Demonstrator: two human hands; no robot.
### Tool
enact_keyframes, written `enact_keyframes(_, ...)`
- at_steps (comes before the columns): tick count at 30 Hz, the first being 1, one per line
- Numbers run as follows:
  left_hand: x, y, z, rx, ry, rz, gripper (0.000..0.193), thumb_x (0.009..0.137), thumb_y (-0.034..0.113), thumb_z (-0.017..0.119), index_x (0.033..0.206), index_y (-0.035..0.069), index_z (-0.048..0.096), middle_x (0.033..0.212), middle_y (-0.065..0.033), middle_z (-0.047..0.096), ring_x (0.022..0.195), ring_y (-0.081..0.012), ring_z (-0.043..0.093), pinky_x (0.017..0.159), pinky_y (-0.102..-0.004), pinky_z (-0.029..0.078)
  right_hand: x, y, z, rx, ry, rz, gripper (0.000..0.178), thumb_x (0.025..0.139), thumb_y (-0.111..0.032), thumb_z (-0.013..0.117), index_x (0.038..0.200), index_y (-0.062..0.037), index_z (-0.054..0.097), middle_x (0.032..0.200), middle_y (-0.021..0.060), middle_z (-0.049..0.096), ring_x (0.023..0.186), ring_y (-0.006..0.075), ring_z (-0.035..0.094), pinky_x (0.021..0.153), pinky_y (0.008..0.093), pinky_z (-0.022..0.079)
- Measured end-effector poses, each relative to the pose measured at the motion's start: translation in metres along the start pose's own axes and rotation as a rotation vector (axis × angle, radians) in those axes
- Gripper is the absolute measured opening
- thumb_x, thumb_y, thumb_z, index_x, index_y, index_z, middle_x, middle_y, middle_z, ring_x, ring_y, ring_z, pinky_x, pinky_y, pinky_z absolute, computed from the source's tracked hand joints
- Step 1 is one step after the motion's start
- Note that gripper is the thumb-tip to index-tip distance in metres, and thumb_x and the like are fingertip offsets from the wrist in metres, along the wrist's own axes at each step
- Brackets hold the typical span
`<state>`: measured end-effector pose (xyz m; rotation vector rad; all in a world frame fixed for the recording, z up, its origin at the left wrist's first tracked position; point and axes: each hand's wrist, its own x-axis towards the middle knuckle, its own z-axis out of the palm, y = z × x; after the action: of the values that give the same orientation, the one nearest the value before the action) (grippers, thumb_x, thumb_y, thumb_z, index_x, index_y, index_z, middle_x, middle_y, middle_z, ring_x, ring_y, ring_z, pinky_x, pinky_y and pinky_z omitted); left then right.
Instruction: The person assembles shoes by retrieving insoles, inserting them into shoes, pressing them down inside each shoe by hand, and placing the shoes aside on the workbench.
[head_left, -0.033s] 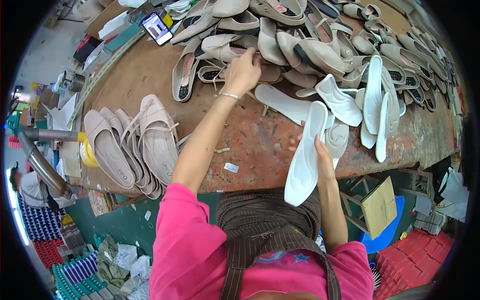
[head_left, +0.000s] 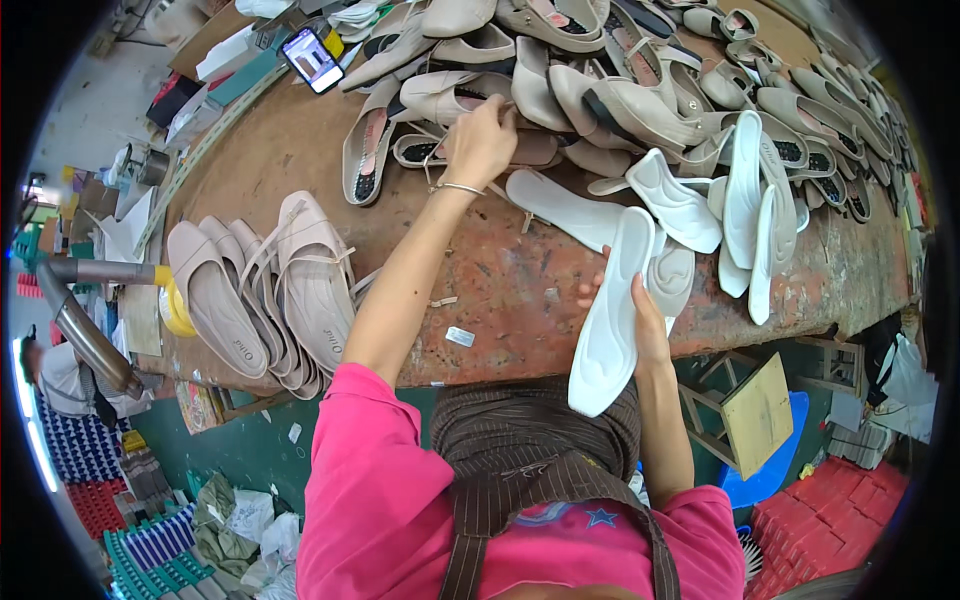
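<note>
My left hand (head_left: 480, 148) reaches to the near edge of a pile of beige shoes (head_left: 600, 110). Its fingers are curled at a beige shoe (head_left: 440, 97) with a pinkish lining; the fingertips are partly hidden. Under the wrist lies another open shoe (head_left: 415, 151) with a dark patterned inside. In my right hand (head_left: 648, 320) a white insole (head_left: 608, 330) is held upright at the table edge, thumb on one side and fingers on the other. Several more white insoles (head_left: 570, 208) lie just beyond it, against the pile.
A row of beige slip-on shoes (head_left: 315, 270) leans together at the left of the worn table (head_left: 500, 330). A lit phone (head_left: 312, 60) rests at the far left. Beside the table's left edge is a metal pipe (head_left: 100, 270); a wooden stool (head_left: 755, 415) stands at the lower right.
My left hand has shifted very slightly left and downward at the same shoe. The insole in my right hand is marginally lower.
</note>
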<state>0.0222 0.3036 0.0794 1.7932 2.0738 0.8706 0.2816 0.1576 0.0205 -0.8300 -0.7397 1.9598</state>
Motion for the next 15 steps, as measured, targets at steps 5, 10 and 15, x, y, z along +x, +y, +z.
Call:
enact_keyframes(5, -0.019, -0.006, -0.020, 0.038, 0.258, -0.024, 0.050, 0.090, 0.049, 0.058, 0.083, 0.000, 0.062, 0.083, -0.0272, 0.067, 0.083, -0.0463, 0.064, 0.076, -0.0529, 0.048, -0.014, -0.004, -0.018, 0.050, -0.010, -0.007, 0.063, 0.106, -0.046, 0.034, 0.150, -0.0013, 0.030, 0.117, 0.0128, 0.059, 0.098, 0.0238, 0.064, 0.085, 0.0377, 0.055)
enact_keyframes(10, -0.086, -0.005, -0.134, 0.154, 0.327, -0.047, 0.028, 0.071, 0.021, 0.074, 0.075, 0.001, 0.054, 0.060, -0.0146, 0.053, 0.057, -0.0323, 0.055, 0.060, -0.0401, 0.046, -0.012, -0.009, -0.031, 0.112, -0.053, 0.008, 0.068, 0.104, -0.051, 0.034, 0.149, -0.0005, 0.031, 0.131, 0.0188, 0.056, 0.093, 0.0220, 0.064, 0.084, 0.0373, 0.055)
enact_keyframes(15, -0.161, -0.007, -0.160, 0.091, -0.203, 0.327, 0.033, 0.074, -0.009, 0.055, 0.106, 0.002, 0.053, 0.097, -0.0183, 0.060, 0.094, -0.0398, 0.062, 0.080, -0.0390, 0.049, -0.025, -0.034, -0.030, -0.143, 0.103, -0.165, 0.068, 0.104, -0.055, 0.030, 0.141, 0.0015, 0.042, 0.129, 0.0163, 0.059, 0.090, 0.0143, 0.062, 0.072, 0.0251, 0.051)
